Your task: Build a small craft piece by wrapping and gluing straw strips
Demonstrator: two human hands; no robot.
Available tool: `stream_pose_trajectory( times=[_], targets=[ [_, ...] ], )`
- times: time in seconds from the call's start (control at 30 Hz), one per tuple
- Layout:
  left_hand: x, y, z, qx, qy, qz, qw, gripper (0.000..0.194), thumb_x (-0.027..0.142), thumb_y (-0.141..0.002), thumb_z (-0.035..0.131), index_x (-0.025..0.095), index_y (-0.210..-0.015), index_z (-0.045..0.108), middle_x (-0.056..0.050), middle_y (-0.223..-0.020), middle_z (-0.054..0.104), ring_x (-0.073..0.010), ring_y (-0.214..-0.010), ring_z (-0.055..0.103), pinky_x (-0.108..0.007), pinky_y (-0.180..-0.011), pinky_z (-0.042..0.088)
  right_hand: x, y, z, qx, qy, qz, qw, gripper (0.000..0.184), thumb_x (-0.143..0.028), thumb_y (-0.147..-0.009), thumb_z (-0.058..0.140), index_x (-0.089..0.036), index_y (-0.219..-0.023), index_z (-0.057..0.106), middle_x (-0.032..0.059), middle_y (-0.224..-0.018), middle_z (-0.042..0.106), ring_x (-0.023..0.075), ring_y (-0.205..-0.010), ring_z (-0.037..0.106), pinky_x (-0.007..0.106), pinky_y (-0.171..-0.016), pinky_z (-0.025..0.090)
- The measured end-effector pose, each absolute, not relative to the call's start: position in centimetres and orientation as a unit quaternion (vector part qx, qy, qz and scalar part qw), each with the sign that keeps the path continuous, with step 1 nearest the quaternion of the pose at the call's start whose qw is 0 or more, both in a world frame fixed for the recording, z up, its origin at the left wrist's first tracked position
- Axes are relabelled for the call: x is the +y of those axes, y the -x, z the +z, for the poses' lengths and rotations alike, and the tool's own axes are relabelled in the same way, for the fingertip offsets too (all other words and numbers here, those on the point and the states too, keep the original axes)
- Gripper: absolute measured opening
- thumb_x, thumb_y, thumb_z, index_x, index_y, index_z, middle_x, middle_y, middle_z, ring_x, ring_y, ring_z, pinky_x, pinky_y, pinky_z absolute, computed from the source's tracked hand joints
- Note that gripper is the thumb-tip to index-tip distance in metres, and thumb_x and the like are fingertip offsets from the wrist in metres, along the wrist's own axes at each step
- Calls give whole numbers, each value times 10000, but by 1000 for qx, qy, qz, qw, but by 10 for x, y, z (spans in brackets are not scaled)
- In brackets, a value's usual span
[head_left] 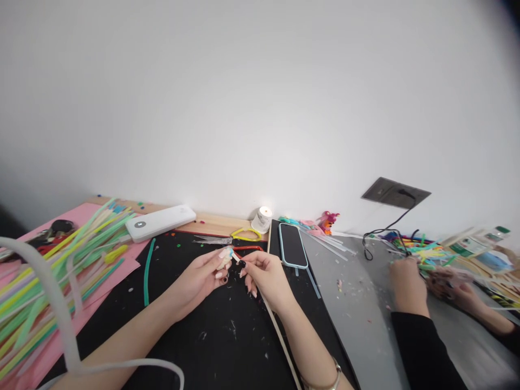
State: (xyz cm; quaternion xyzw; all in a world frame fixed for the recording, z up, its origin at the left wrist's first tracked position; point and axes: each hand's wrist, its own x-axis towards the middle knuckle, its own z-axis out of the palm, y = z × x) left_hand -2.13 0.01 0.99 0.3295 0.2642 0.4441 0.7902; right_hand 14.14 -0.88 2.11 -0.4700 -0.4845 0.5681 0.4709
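Whitish tube (58,303) curves lower left. Left hand (201,273): grip closed around small cream piece (225,261) over bench (211,355). Right hand (266,276) pinches dark bit (242,264) beside it. Looks part-made; loose strips (93,238) remain.

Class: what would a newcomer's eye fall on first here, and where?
Probably the left hand, holding a small pale piece, and the right hand close beside it, over the black surface at centre. Next come the heap of pastel strips on the left and the blue-edged phone right of the hands.
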Motion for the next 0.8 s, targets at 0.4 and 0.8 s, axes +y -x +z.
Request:
stream_pose_trajectory(
  times=[0.4, 0.8],
  targets=[
    [1, 20, 8, 294, -360, 457, 759, 174, 318, -832, 605, 171, -924, 620, 44, -690, 424, -71, -562, 305, -200, -595, 350, -9, -141, 23, -485, 469, 567, 474, 128, -257, -694, 632, -138, -696, 583, -36, -526, 613, 38, -266, 440, 134, -243, 296],
    [3, 22, -4, 379, -451, 437, 679, 507, 406, -842, 555, 197, -1295, 466, 37, -690, 491, -103, -592, 371, -231, -558, 292, -11, -141, 27, -483, 484, 578, 446, 181, -294, -689, 669, -132, -686, 589, -51, -487, 572, 21, -263, 368, 133, -242, 207]
  ],
)
